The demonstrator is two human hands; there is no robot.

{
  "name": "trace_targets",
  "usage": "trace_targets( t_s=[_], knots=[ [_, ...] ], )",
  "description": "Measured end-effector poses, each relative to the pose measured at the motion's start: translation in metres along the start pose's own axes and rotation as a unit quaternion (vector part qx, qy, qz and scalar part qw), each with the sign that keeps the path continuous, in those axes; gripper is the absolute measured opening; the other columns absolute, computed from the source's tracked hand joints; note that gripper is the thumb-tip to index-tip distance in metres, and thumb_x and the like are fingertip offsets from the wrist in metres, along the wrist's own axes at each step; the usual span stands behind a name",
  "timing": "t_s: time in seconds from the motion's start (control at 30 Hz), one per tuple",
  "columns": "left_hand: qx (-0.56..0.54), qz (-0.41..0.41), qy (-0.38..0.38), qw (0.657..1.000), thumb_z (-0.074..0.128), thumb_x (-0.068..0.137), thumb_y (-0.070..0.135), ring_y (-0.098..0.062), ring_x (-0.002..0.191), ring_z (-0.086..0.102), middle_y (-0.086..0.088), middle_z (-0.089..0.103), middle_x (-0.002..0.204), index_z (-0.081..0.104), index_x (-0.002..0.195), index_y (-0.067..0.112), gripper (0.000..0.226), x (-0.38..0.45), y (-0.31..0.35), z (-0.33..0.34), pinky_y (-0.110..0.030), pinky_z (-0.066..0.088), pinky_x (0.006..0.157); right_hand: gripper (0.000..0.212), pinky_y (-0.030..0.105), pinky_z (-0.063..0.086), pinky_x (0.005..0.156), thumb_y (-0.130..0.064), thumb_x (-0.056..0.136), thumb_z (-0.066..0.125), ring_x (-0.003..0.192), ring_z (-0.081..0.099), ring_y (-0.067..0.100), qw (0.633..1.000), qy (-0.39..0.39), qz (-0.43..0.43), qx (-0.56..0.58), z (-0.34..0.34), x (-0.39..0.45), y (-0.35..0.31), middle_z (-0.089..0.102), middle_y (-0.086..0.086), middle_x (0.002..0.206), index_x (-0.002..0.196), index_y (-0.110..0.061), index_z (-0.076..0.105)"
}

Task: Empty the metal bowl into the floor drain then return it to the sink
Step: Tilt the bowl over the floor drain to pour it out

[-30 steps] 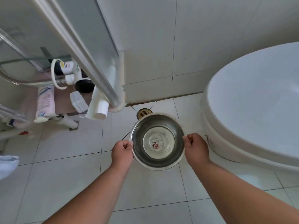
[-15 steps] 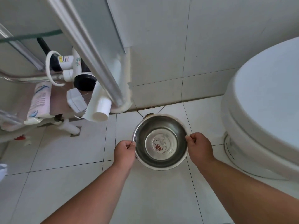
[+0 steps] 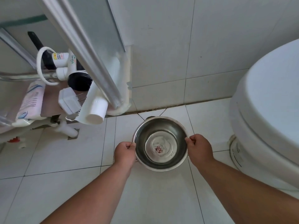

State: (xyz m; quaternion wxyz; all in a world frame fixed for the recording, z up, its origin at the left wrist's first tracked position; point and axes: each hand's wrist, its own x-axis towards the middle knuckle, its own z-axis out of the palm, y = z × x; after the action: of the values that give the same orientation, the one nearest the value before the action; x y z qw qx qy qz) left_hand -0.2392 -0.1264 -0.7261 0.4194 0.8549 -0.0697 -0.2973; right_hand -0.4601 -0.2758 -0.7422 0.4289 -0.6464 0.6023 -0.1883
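Observation:
A round metal bowl [image 3: 160, 135] is held level above the white tiled floor, near the wall. A little liquid and a red mark show at its bottom. My left hand [image 3: 125, 153] grips the bowl's left rim and my right hand [image 3: 199, 150] grips its right rim. The floor drain is almost wholly hidden under the bowl's far edge; only a dark sliver [image 3: 149, 117] shows there.
A white toilet [image 3: 267, 120] stands close on the right. On the left, a low shelf [image 3: 48, 101] holds white bottles, a plug adapter and a pink pack, behind a slanted metal rail [image 3: 90, 62]. A white pipe [image 3: 97, 112] hangs near the floor.
The bowl and both hands have moved forward over the drain, which showed beyond the rim a second ago and is now covered. The view has come closer to the floor.

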Motion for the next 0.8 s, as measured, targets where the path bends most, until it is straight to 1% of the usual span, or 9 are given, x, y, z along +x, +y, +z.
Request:
trace_targets(
  t_s=[0.07,0.17,0.2,0.27,0.33,0.43,0.5,0.6,0.8],
  knots=[
    [0.003,-0.002,-0.002,1.000,0.065,0.105,0.021,-0.044,0.095,0.080,-0.017,0.084,0.089,0.078,0.078,0.016,0.031,0.003,0.000,0.002,-0.061,0.066,0.091,0.019,0.030,0.039,0.066,-0.027,0.102,0.063,0.074,0.062,0.019,1.000,-0.001,-0.004,-0.002,0.002,0.003,0.000,0.063,-0.007,0.077,0.086,-0.018,0.061],
    [0.007,-0.006,0.001,1.000,0.064,0.106,0.022,-0.044,0.095,0.080,-0.018,0.084,0.090,0.077,0.076,0.017,0.033,0.008,-0.001,0.002,-0.061,0.066,0.093,0.020,0.020,0.034,0.058,-0.026,0.102,0.063,0.068,0.054,0.003,1.000,0.002,-0.015,-0.014,0.005,0.009,-0.002,0.059,-0.011,0.074,0.084,-0.019,0.059],
    [0.007,-0.007,-0.003,1.000,0.064,0.106,0.022,-0.043,0.094,0.080,-0.017,0.084,0.090,0.078,0.078,0.016,0.032,0.010,-0.001,0.003,-0.061,0.066,0.093,0.020,0.020,0.034,0.058,-0.026,0.102,0.063,0.068,0.052,0.002,1.000,0.002,-0.016,-0.015,0.006,0.011,-0.002,0.058,-0.012,0.074,0.085,-0.018,0.059],
    [0.008,-0.008,-0.008,1.000,0.063,0.106,0.021,-0.040,0.084,0.078,-0.016,0.083,0.088,0.077,0.078,0.011,0.033,0.014,0.000,0.004,-0.064,0.064,0.094,0.019,0.028,0.036,0.063,-0.025,0.102,0.062,0.069,0.053,0.008,1.000,0.001,-0.015,-0.013,0.007,0.015,-0.003,0.057,-0.012,0.074,0.085,-0.017,0.058],
    [0.010,-0.007,-0.007,1.000,0.063,0.106,0.021,-0.035,0.078,0.072,-0.018,0.080,0.086,0.076,0.078,0.007,0.034,0.016,0.001,0.005,-0.064,0.062,0.094,0.019,0.029,0.036,0.068,-0.026,0.103,0.062,0.069,0.051,0.007,1.000,0.001,-0.011,-0.014,0.008,0.017,-0.003,0.057,-0.012,0.074,0.086,-0.017,0.058],
    [0.014,-0.005,-0.003,1.000,0.063,0.107,0.021,-0.045,0.092,0.080,-0.021,0.083,0.092,0.080,0.082,0.012,0.031,0.018,0.003,0.007,-0.060,0.066,0.094,0.019,0.029,0.036,0.068,-0.026,0.103,0.062,0.073,0.055,0.015,1.000,-0.001,-0.009,-0.023,0.010,0.021,-0.003,0.058,-0.011,0.075,0.088,-0.015,0.061],
    [0.018,-0.007,-0.004,1.000,0.063,0.107,0.021,-0.043,0.088,0.079,-0.022,0.083,0.091,0.082,0.082,0.011,0.032,0.020,0.003,0.007,-0.060,0.066,0.094,0.020,0.029,0.038,0.073,-0.026,0.103,0.061,0.079,0.058,0.020,1.000,-0.007,-0.003,-0.025,0.012,0.023,-0.004,0.061,-0.007,0.077,0.091,-0.011,0.065],
    [0.021,-0.012,-0.003,1.000,0.064,0.106,0.021,-0.032,0.076,0.072,-0.023,0.083,0.090,0.083,0.081,0.011,0.033,0.023,0.000,0.005,-0.060,0.066,0.093,0.023,0.029,0.038,0.072,-0.027,0.103,0.060,0.080,0.059,0.022,0.999,-0.012,0.000,-0.034,0.015,0.024,-0.007,0.065,-0.001,0.082,0.093,-0.008,0.068],
    [0.013,-0.023,-0.002,1.000,0.065,0.106,0.021,-0.042,0.088,0.079,-0.025,0.083,0.093,0.082,0.084,0.010,0.031,0.026,-0.001,0.001,-0.062,0.065,0.095,0.022,0.030,0.040,0.073,-0.026,0.103,0.060,0.082,0.061,0.023,0.999,-0.016,0.003,-0.034,0.018,0.021,-0.009,0.065,-0.002,0.081,0.094,-0.008,0.068]
  ],
)
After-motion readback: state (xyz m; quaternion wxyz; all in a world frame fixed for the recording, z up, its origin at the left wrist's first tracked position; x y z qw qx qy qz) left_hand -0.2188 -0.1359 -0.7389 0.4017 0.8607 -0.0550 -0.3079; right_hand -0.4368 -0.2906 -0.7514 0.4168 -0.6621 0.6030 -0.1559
